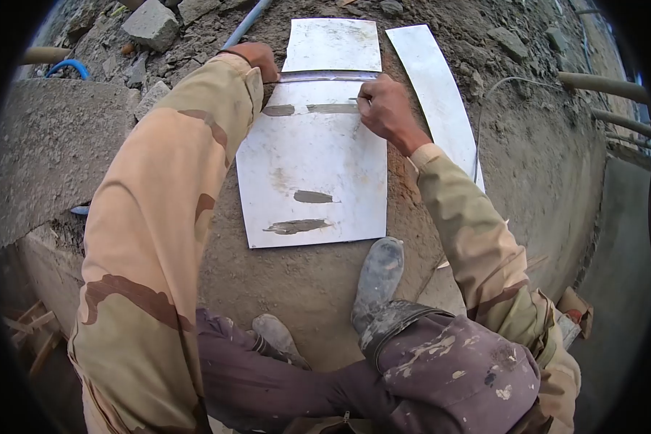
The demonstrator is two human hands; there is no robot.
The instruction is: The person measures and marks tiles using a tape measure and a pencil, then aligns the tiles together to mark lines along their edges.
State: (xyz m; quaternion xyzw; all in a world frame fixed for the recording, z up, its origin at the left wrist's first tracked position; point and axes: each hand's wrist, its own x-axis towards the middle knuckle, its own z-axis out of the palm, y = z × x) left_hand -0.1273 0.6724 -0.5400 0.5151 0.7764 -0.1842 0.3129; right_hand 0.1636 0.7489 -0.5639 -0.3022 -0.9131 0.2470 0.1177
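A white board [318, 155] with grey smears lies on the ground in front of me, tapering slightly at its far part. Across it runs a thin, straight metal strip [329, 76]. My left hand [257, 59] is closed at the strip's left end, its fingertips partly hidden by the wrist and sleeve. Just below the strip's right end, my right hand [385, 108] is closed in a pinch over the board's right edge. A small thin tip seems to poke out from its fingers, too small to name.
A second, narrow white panel [434, 94] lies to the right. Rubble and a broken concrete block [152, 25] are at the back. Pipes [604, 87] jut in at the right. My boot [380, 271] stands by the board's near edge.
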